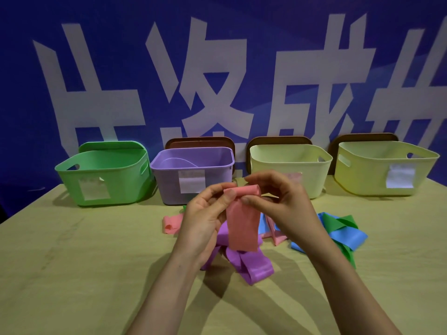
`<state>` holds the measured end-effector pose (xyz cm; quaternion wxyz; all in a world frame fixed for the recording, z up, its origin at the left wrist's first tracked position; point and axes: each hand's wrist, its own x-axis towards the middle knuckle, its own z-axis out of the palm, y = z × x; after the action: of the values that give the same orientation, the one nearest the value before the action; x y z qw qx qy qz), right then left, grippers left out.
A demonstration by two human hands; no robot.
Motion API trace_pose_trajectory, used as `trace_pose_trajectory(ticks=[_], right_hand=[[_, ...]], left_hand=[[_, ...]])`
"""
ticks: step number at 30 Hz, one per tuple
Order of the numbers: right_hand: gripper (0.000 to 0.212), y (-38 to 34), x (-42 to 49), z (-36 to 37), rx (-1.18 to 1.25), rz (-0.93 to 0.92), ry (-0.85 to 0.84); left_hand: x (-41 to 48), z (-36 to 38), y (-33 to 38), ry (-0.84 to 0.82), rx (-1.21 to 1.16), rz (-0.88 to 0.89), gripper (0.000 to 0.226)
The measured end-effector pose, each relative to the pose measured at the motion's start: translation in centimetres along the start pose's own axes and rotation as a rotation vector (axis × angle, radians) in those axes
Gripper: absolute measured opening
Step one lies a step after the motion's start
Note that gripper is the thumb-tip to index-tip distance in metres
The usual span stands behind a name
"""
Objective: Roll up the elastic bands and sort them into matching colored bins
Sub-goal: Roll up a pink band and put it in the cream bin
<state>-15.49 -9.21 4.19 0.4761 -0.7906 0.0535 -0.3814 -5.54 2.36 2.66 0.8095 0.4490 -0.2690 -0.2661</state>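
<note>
A pink elastic band [242, 226] hangs above the table, its top end rolled into a small coil. My left hand [205, 218] pinches the coil's left end and my right hand [278, 201] pinches its right end. Under the hands lie loose bands: purple [251, 267], another pink one [172, 223], blue [346, 238] and green [338, 222]. Along the back stand a green bin [104, 175], a purple bin [191, 174] and two pale yellow bins [290, 163] [384, 168], each with a white label.
The wooden table [72, 262] runs to a blue wall with large white characters [217, 81]. Brown lids [200, 141] lean behind three of the bins. A second pink band [275, 235] lies partly hidden behind my right wrist.
</note>
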Motion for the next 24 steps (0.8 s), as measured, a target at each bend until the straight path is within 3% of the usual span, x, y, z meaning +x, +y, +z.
trace_pose_trajectory(ticks=[6,9,14,19,24], right_hand=[[0.019,0.09,0.03,-0.12,-0.014,0.005,-0.024],[0.014,0.32,0.15,-0.31,-0.056,0.001,-0.068],[0.011,0.69,0.24,-0.10,0.005,0.084,-0.064],[0.034,0.70,0.25,0.12,0.181,0.238,-0.056],[0.031,0.30,0.22,-0.03,0.274,0.309,-0.019]], left_hand=[[-0.10,0.11,-0.30,0.003,-0.018,0.014,0.023],[-0.06,0.11,-0.37,0.026,0.093,0.053,0.021],[-0.01,-0.18,-0.73,-0.048,0.303,0.024,0.038],[0.09,-0.34,-1.01,-0.028,0.429,0.035,0.030],[0.17,-0.31,-0.69,-0.010,0.448,0.035,0.012]])
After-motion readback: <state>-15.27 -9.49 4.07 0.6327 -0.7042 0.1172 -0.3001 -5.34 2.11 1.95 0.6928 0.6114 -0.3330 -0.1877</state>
